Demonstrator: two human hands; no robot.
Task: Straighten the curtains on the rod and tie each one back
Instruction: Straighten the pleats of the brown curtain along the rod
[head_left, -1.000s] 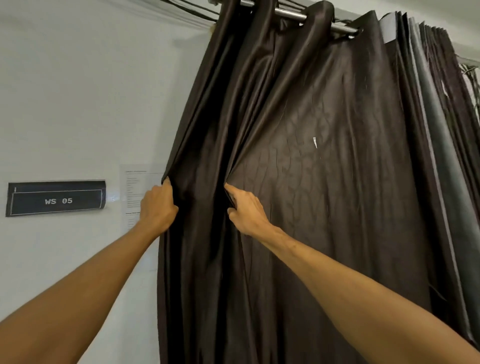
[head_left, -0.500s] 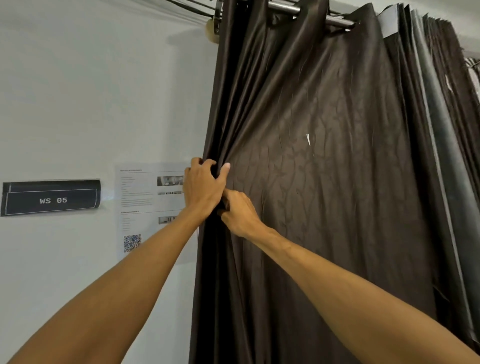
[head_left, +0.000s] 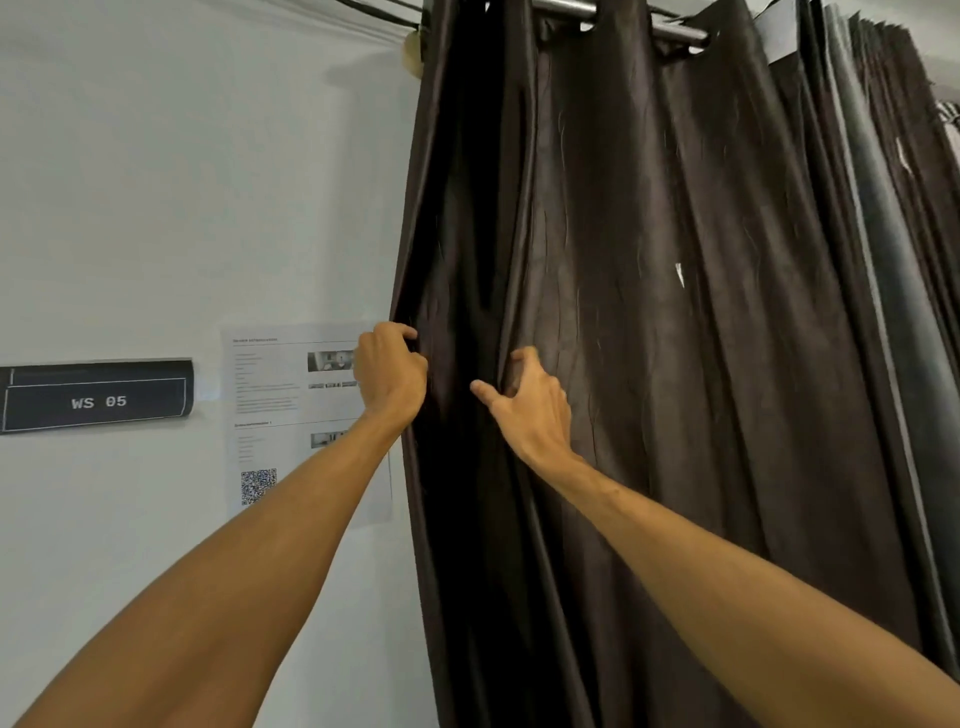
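Pale wall (head_left: 156, 182), dark "WS 05" sign (head_left: 98, 396) on it, printed sheet (head_left: 275, 410) just beside, QR code (head_left: 258, 486) low on sheet

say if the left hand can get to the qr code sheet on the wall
Probably yes. The left hand grips the curtain at its edge, right beside the sheet, with nothing seen between them. It would only have to let go of the fabric first.

On the rod (head_left: 563, 6), the curtain (head_left: 649, 364), right of the wall's paper sheet (head_left: 270, 400) and sign (head_left: 98, 397); further curtains (head_left: 883, 260) at its right
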